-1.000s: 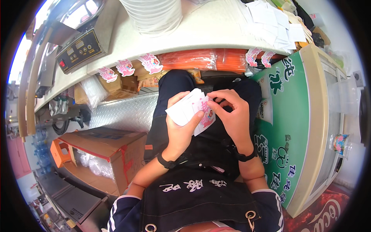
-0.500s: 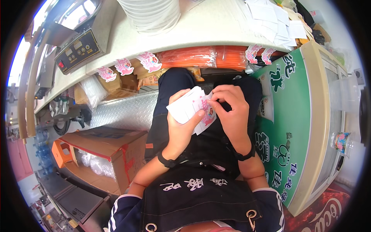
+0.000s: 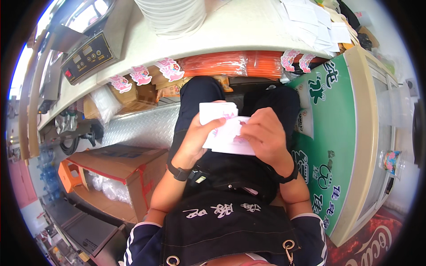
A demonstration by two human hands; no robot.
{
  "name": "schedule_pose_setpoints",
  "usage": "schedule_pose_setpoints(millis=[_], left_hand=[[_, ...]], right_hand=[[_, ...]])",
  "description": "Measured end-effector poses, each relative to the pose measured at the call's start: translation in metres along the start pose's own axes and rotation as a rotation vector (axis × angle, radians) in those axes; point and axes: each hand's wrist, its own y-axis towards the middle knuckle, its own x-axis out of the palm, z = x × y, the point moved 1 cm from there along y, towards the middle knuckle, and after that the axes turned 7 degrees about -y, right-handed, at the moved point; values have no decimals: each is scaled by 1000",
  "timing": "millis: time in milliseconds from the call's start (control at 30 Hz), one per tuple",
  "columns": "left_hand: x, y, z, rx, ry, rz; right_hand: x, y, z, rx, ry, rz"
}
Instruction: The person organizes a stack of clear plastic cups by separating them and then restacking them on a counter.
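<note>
Over my lap I hold a small stack of white sticker sheets (image 3: pixel 217 111) with pink print. My left hand (image 3: pixel 195 135) is closed on the stack, its thumb lying across the top. In front of the stack's right part is another white sheet (image 3: pixel 230 142) with a patch of pink print. My right hand (image 3: pixel 267 139) has its fingers bent over the right end of this sheet, closed on it. Those fingers hide part of the print. Pink stickers (image 3: pixel 170 69) hang along the counter's front edge, beyond my hands.
The pale counter (image 3: pixel 239 31) ahead bears stacked white tubs (image 3: pixel 171 17), a control box (image 3: pixel 91 57) and loose white papers (image 3: pixel 306 22). Below it lie orange packets (image 3: pixel 217 65). A cardboard box (image 3: pixel 115 159) stands at left, a green-sided cabinet (image 3: pixel 337 146) at right.
My right hand has moved slightly down and right with a sheet, which now lies across the stack showing more white. The stack has turned more level in my left hand.
</note>
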Motion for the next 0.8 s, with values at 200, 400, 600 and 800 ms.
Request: schedule_pose_setpoints(millis=[200, 400, 600, 800], left_hand=[[-57, 8, -3, 53, -95, 220], [-62, 0, 1, 76, -119, 233], [-48, 1, 1, 87, -53, 177], [-22, -3, 7, 75, -28, 109]], right_hand=[[-22, 16, 41, 320, 228, 271], [-19, 44, 115, 327, -260, 268], [1, 64, 137, 357, -560, 467], [0, 39, 102, 628, 20, 444]])
